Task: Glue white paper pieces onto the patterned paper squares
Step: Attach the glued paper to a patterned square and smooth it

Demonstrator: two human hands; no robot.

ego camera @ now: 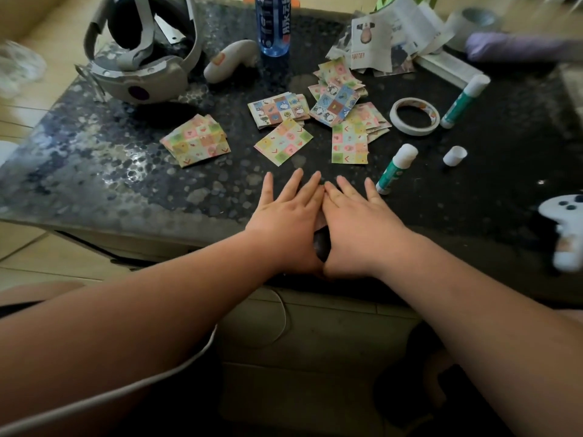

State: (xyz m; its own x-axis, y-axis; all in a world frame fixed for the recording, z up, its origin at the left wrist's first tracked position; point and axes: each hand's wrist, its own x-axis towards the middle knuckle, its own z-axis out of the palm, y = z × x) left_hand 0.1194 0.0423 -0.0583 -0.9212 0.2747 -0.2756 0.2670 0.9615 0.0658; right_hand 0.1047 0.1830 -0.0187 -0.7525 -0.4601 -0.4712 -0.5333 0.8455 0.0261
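Note:
Both my hands lie flat, palms down, side by side near the front edge of the dark speckled table [94, 159]. My left hand [284, 212] and my right hand [356, 216] touch along their inner edges, fingers straight; neither holds anything. Just beyond the fingertips lie patterned paper squares: one stack at the left [197, 141], one single square in the middle [284, 141], one at the right [349, 143], and a loose heap behind [334, 102]. An uncapped glue stick [396, 168] lies right of my right hand, its white cap [454, 155] standing apart. A second glue stick [463, 100] lies farther back.
A roll of white tape [414, 116] sits between the glue sticks. At the back stand a grey headset [138, 58], a white controller [230, 59], a blue bottle [273, 25] and folded newspaper [378, 42]. Another white controller [564, 228] is at the right edge.

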